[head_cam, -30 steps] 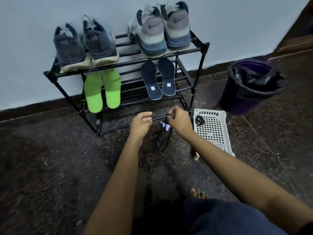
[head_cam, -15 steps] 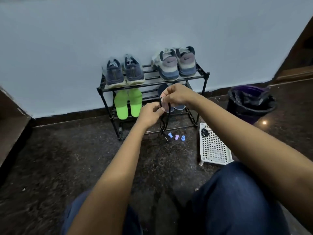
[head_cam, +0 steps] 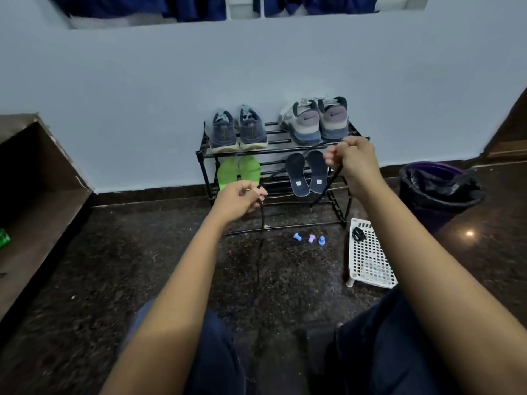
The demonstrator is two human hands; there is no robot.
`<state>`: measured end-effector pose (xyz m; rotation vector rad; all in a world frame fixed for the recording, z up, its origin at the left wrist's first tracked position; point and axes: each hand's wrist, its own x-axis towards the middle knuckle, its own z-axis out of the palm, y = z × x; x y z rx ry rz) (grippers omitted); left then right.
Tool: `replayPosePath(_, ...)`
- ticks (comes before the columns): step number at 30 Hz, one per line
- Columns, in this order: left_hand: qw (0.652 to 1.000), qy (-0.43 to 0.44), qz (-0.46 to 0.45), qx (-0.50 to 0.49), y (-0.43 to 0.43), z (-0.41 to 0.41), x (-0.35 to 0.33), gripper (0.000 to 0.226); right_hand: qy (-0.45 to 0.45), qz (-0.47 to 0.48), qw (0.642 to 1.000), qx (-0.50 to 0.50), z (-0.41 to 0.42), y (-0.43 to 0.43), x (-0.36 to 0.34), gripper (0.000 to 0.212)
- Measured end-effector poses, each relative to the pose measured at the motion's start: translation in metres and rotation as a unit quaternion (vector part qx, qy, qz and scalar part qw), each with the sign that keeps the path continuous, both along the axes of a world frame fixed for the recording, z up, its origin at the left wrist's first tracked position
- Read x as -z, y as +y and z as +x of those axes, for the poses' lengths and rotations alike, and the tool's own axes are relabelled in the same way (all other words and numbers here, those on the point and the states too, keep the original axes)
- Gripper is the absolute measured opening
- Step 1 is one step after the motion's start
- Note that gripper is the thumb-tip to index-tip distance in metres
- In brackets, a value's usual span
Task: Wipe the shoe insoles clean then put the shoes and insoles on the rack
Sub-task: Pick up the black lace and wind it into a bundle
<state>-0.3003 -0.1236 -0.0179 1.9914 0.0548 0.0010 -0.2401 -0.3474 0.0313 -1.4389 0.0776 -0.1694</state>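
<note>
Pinching a black lace (head_cam: 275, 174) between curled left hand (head_cam: 242, 199), held low, and right hand (head_cam: 352, 159), raised rightward, stretching it slantwise before the rack (head_cam: 285, 151), already bearing shoes (head_cam: 319, 124) above and insoles (head_cam: 306, 173) below.

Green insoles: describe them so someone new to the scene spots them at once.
Find the black shoe rack standing against the pale blue wall. On the left of its lower shelf, just under the dark blue sneakers, the green insoles lean side by side. They are bright green, unlike the navy insoles to their right.
</note>
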Motion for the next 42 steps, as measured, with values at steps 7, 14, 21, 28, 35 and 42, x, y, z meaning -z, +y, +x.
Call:
replayPosePath(7,0.993,0.026,-0.113,0.021,-0.009,-0.007,-0.014,0.013,-0.013,-0.309,0.919,-0.246,-0.015,0.025,0.023,0.045)
replayPosePath(14,0.971,0.092,-0.208,0.076,-0.025,-0.011,-0.023,0.019,-0.063,-0.260,0.884,-0.383,-0.021,0.047,0.032,0.027)
replayPosePath(21,0.992,0.058,-0.093,0.064,-0.014,-0.011,-0.023,0.013,-0.062,-0.282,0.912,-0.292,-0.014,0.036,0.018,0.019)
replayPosePath(28,0.984,0.084,-0.119,0.101,-0.012,-0.010,-0.026,0.028,-0.168,-0.333,0.907,-0.193,-0.008,0.029,0.012,0.016)
replayPosePath(35,0.974,0.066,-0.197,0.089,-0.016,-0.007,-0.027,0.031,-0.199,-0.325,0.909,-0.172,-0.008,0.035,0.013,0.013)
replayPosePath(42,0.968,0.078,-0.220,0.088,-0.015,-0.003,-0.025,0.030,-0.209,-0.301,0.918,-0.151,-0.008,0.039,0.013,0.014)
